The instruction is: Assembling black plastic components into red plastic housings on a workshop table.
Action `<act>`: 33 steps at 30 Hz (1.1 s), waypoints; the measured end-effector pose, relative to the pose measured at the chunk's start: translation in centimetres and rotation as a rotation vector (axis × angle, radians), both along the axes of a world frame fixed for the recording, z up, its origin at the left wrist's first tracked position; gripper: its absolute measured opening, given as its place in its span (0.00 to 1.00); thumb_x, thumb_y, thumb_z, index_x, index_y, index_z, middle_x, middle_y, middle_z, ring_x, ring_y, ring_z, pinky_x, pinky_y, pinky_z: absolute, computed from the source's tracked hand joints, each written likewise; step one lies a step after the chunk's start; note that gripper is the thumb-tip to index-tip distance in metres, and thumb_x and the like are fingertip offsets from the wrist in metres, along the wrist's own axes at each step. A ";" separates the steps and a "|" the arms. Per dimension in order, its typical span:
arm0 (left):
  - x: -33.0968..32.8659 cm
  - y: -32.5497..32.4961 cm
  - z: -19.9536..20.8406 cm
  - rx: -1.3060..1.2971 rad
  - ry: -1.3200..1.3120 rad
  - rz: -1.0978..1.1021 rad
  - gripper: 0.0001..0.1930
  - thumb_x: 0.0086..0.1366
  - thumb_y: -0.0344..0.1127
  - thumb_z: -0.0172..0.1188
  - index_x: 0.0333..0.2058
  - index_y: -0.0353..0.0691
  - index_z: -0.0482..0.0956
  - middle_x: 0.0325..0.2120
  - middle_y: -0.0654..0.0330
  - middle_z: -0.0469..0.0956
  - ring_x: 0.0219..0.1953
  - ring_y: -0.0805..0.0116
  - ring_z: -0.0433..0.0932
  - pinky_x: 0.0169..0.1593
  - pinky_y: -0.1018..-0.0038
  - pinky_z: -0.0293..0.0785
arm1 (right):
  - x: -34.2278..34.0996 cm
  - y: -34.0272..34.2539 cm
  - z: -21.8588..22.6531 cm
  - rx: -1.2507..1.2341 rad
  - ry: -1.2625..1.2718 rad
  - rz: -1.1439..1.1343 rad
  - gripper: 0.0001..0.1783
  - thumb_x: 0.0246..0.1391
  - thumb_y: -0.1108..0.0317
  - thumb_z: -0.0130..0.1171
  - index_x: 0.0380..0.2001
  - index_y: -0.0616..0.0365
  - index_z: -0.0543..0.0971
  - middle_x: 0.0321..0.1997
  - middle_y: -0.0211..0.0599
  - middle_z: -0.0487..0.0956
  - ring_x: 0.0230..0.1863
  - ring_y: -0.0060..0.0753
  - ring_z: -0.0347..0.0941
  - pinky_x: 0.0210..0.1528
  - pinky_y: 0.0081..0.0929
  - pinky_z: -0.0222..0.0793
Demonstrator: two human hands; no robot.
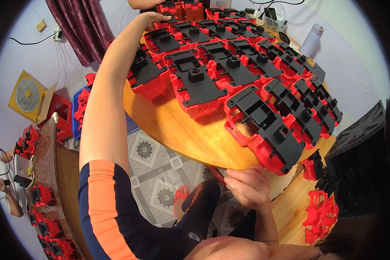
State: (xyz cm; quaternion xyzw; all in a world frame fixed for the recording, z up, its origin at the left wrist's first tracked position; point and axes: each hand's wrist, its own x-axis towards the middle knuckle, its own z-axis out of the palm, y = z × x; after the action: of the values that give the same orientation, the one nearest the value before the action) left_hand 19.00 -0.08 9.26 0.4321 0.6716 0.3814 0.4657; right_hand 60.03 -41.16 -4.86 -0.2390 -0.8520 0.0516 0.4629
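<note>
Rows of red plastic housings with black top plates (197,78) cover much of a round wooden table (177,130). My left arm stretches to the far left side of the table. There my left hand (154,18) is closed at a red and black plastic housing (171,21), with its fingertips on the black part and the other fingers partly hidden. At the near edge, below the closest housing (266,130), my right hand (249,186) is curled with the fingers pressed together. Whatever those fingers may hold is hidden.
Another person's hand (145,3) shows at the top edge. At left, a person in white (8,182) is beside a worn bench (47,173) with more housings. A blue crate (80,104) holds red parts. A yellow box fan (28,95) and a grey bottle (312,39) stand farther off.
</note>
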 end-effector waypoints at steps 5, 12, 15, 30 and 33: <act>0.2 -6.1 4.3 0.492 0.771 -0.301 0.39 0.59 0.66 0.60 0.62 0.49 0.67 0.57 0.51 0.72 0.61 0.54 0.68 0.60 0.54 0.67 | 0.4 0.1 0.2 0.001 -0.027 0.020 0.13 0.36 0.73 0.72 0.32 0.55 0.85 0.40 0.36 0.84 0.33 0.31 0.78 0.37 0.29 0.67; -7.7 -16.7 -2.8 0.502 0.700 0.587 0.54 0.47 0.69 0.67 0.69 0.55 0.54 0.65 0.47 0.57 0.67 0.49 0.56 0.62 0.55 0.63 | -0.3 0.0 -0.1 0.046 -0.041 -0.005 0.16 0.38 0.75 0.69 0.35 0.53 0.84 0.43 0.30 0.82 0.36 0.28 0.77 0.42 0.28 0.67; -5.6 -18.8 -4.5 0.205 -0.128 0.312 0.43 0.50 0.59 0.71 0.59 0.42 0.67 0.61 0.48 0.61 0.60 0.50 0.67 0.51 0.50 0.75 | -0.2 0.2 -0.6 0.044 -0.040 -0.021 0.16 0.39 0.75 0.70 0.35 0.52 0.84 0.44 0.29 0.82 0.35 0.28 0.76 0.42 0.28 0.67; -10.3 -2.0 -5.9 0.176 -0.243 0.229 0.23 0.59 0.60 0.64 0.40 0.46 0.79 0.33 0.58 0.83 0.37 0.59 0.81 0.41 0.57 0.80 | 0.0 -0.3 -0.6 0.014 -0.048 -0.070 0.15 0.40 0.74 0.70 0.36 0.51 0.84 0.43 0.31 0.83 0.33 0.29 0.78 0.35 0.28 0.66; -8.7 -2.4 -5.6 0.261 -0.188 0.180 0.25 0.59 0.61 0.64 0.43 0.45 0.78 0.40 0.56 0.81 0.39 0.59 0.81 0.41 0.56 0.79 | -0.2 -0.2 -0.4 0.012 -0.052 -0.068 0.15 0.40 0.74 0.70 0.35 0.51 0.84 0.43 0.31 0.83 0.33 0.29 0.77 0.36 0.28 0.66</act>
State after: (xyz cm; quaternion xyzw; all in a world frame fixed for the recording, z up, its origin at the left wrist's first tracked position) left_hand 10.32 -2.52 3.66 0.3893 0.6060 0.5442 0.4303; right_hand 59.84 -41.40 -5.24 -0.2665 -0.8555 0.0245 0.4433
